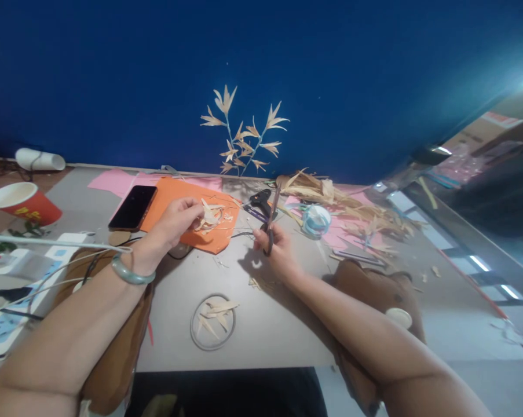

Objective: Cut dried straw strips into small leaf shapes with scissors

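Note:
My left hand (178, 219) reaches onto an orange paper sheet (169, 197) and its fingers pinch at a small pile of dried straw leaf cut-outs (211, 217). A pale green bangle (126, 272) circles that wrist. My right hand (276, 252) is closed round the handles of dark scissors (272, 223), blades pointing up and away. A round ring (212, 321) near the table's front edge holds several more straw leaves.
A black phone (133, 207) lies left of the orange sheet. Black glue gun (259, 202), blue tape roll (316, 221), dried husks (331, 197) and pink paper sit behind. A red paper cup (24, 202) and power strip (9, 289) are far left. A straw bamboo sprig (244, 136) decorates the blue wall.

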